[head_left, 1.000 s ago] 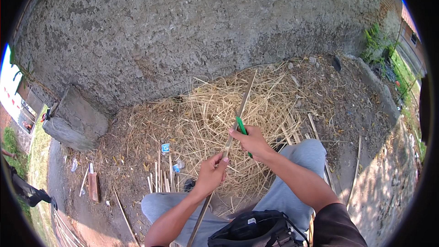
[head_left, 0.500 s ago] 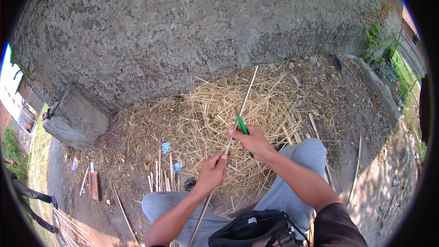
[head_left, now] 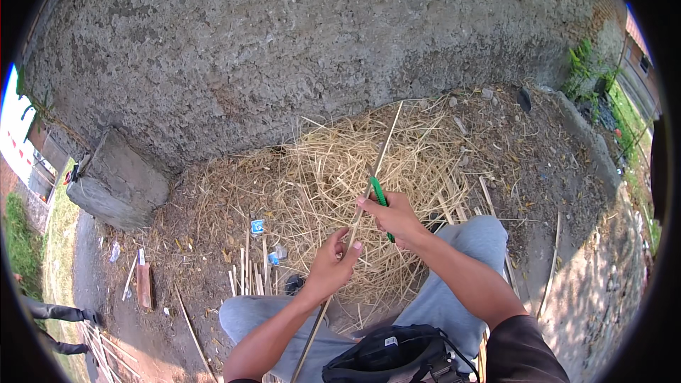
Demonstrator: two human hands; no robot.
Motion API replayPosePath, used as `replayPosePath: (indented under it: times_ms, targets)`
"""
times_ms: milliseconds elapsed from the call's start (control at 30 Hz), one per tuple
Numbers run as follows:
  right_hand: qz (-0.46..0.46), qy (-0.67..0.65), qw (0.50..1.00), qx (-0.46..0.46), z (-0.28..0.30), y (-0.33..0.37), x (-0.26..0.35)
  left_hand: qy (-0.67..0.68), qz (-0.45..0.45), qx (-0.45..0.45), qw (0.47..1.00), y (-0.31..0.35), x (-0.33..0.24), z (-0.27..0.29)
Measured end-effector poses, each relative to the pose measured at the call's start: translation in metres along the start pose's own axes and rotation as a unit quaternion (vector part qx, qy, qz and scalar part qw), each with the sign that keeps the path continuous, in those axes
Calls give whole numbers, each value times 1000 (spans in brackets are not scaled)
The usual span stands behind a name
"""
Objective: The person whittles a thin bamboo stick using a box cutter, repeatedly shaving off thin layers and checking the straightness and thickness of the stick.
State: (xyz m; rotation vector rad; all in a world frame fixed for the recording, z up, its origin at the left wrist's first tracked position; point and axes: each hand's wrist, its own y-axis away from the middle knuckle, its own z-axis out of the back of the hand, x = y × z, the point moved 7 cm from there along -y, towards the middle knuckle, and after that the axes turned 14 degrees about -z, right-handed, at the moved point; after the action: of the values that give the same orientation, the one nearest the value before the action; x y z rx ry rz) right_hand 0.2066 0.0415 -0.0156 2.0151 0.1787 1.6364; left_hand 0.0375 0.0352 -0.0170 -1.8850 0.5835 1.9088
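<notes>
A long, thin bamboo strip (head_left: 390, 131) slants from my lap up toward the wall. My right hand (head_left: 399, 221) is closed on a green utility knife (head_left: 379, 191), its blade lying against the strip and its thumb pressed to the strip. Nearer to me, my left hand (head_left: 326, 271) is loosened about the strip. Its thumb and fingers stand apart, with the strip running between them. Beneath both hands lies a heap of pale shavings (head_left: 323, 170).
A rough grey wall (head_left: 284, 50) rises ahead, with a concrete block (head_left: 120, 181) at left. Cut strips (head_left: 250, 273) lie beside my left knee. A black bag (head_left: 386, 354) sits in my lap. Another person's legs (head_left: 53, 312) show at far left.
My left hand has loosened from a closed grip on the strip, its fingers now apart. The right hand and knife have barely moved. At far left, the other person's legs have shifted.
</notes>
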Motion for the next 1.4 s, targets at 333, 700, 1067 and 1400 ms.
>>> replayPosePath:
  times_ms: [333,700,1067,1400]
  targets:
    - [19,101,995,17,-1,-2,7,-72,112,99,986,6,9,0]
    - [223,563,772,-191,-11,25,19,-167,17,54,984,-5,15,10]
    - [221,599,719,-275,-8,1,8,-353,-15,46,934,3,-21,-4]
    - [200,579,722,-322,13,-43,11,-382,-36,44,922,16,-5,7]
